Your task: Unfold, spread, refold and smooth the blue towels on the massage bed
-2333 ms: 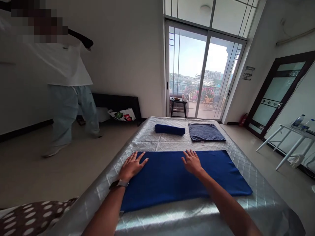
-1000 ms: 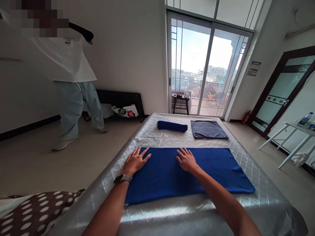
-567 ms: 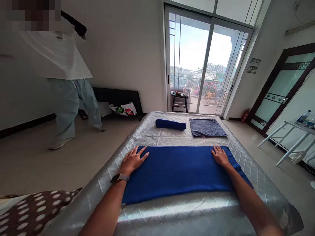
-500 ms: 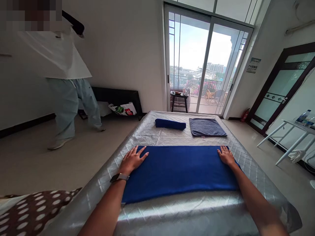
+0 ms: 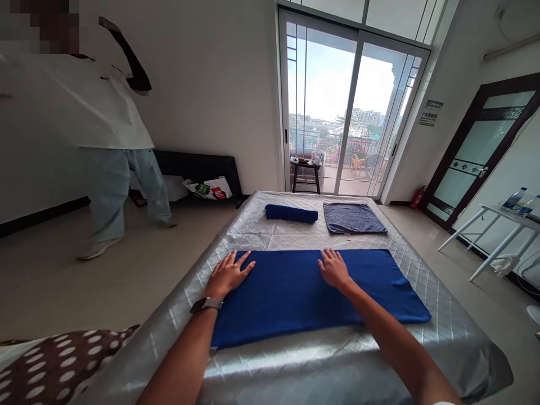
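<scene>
A blue cloth (image 5: 287,298) lies flat and wide on the silver quilted cover (image 5: 295,365) before me. My left hand (image 5: 229,274) rests on its far left corner with the fingers spread. On the cloth's far edge, right of the middle, lies my right hand (image 5: 334,269), palm down, fingers stretched out. Neither hand grips anything. Beyond the cloth sit a rolled dark blue cloth (image 5: 291,213) and, to its right, a folded grey-blue towel (image 5: 355,217).
A person (image 5: 113,124) in a white top stands at the left. A brown polka-dot fabric (image 5: 63,365) lies at lower left. Glass sliding doors (image 5: 320,101) are behind the covered surface. At the right stands a white table (image 5: 506,211) with bottles.
My right hand has moved left along the cloth's far edge, from its right corner toward the middle. My left hand stays in place. The person at the left has shifted and raised an arm.
</scene>
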The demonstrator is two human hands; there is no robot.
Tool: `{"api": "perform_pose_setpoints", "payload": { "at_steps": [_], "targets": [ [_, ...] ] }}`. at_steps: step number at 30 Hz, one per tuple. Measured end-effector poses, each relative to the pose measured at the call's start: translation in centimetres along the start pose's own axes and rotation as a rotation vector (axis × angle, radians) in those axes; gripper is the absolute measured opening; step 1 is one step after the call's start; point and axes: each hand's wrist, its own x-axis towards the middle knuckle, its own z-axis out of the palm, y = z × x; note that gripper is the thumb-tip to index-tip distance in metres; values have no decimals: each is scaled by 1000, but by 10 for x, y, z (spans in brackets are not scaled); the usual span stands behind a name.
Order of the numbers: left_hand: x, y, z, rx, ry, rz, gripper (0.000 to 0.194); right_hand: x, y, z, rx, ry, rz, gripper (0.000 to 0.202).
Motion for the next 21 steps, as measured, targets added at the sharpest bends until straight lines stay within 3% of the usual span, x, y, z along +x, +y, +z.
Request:
{"api": "perform_pose_setpoints", "payload": {
  "at_steps": [4,7,10,17,21],
  "targets": [
    [2,-2,5,4,25,1,66,-1,-66,13,128,-88,-211,61],
    [2,-1,5,-3,11,-9,66,-1,-69,12,143,-127,-196,63],
    [1,0,4,-8,11,-16,66,-3,-27,1,113,-160,-107,65],
    [3,-4,8,-28,38,-6,66,-30,132,-43,-67,-186,353,65],
    [4,-4,8,-20,30,-7,68,-43,177,-56,-102,-197,449,64]
  ]
}}
